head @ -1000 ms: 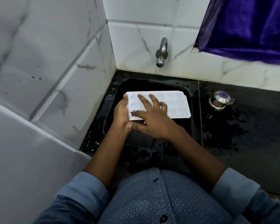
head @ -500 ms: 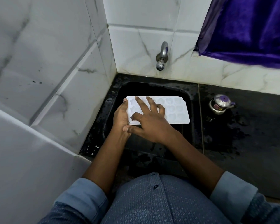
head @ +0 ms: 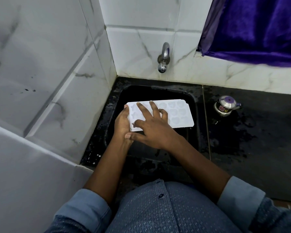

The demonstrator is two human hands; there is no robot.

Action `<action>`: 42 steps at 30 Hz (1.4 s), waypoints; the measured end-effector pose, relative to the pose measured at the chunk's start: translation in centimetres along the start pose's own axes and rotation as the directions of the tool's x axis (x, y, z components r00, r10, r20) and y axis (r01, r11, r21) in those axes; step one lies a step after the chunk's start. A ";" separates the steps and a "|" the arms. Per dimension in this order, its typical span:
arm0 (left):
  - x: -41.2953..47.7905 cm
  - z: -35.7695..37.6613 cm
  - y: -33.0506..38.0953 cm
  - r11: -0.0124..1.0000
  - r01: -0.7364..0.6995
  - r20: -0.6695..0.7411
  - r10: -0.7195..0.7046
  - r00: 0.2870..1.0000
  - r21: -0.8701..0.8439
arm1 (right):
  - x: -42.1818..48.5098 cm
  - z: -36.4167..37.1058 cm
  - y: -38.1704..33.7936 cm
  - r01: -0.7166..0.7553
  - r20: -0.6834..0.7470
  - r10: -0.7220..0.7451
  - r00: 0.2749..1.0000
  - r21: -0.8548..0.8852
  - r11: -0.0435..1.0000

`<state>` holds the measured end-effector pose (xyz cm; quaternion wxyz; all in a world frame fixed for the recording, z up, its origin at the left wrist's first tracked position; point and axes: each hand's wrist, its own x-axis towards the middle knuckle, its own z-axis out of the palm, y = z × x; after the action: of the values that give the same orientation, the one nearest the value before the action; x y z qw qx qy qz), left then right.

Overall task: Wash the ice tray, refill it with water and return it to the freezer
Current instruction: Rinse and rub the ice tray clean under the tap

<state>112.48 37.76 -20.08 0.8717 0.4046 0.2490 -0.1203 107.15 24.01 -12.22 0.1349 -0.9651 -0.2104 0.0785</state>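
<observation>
The white ice tray (head: 176, 115) is held roughly level over the black sink (head: 110, 115). Its mould side faces up, and star and heart shaped cells show.

The left hand (head: 122, 122) grips the tray's left short end and is closed round the edge. One fingertip shows at the far left corner. The rest of that hand's fingers are hidden under the tray.

The right hand (head: 152, 132) lies on top of the tray's left half. Its fingers (head: 154, 111) are spread and mostly straight across the cells. One is bent, with its tip near the front edge. The thumb touches the left hand just in front of the tray. This hand clasps nothing and only rests on the tray.

To the right of the fingers, the tray's other half sticks out bare. Beyond the fingers, a steel tap (head: 164, 58) juts from the tiled wall (head: 141, 47). Well to their right, a small steel pot (head: 225, 107) with a purple-topped lid stands on the wet black tabletop (head: 267, 148). A purple cloth (head: 259, 27) hangs above the pot. A blue patterned shirt (head: 166, 209) fills the view nearest the camera.
</observation>
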 end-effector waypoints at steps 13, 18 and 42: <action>0.0 0.7 -0.3 0.999 0.031 0.020 -0.032 0.999 0.029 | 0.1 0.5 0.5 -0.014 -0.005 0.014 1.000 0.010 1.000; 0.4 0.5 -0.5 0.999 0.019 -0.022 -0.018 1.000 0.036 | -0.1 0.6 0.6 0.002 -0.014 -0.002 1.000 0.000 1.000; -1.2 1.2 0.3 0.999 -0.015 -0.006 0.015 1.000 0.036 | 0.0 0.2 0.3 -0.001 -0.013 0.001 1.000 -0.026 1.000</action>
<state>111.93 37.05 -18.61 0.8642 0.4227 0.2466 -0.1169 107.19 23.85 -12.53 0.1238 -0.9673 -0.2100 0.0697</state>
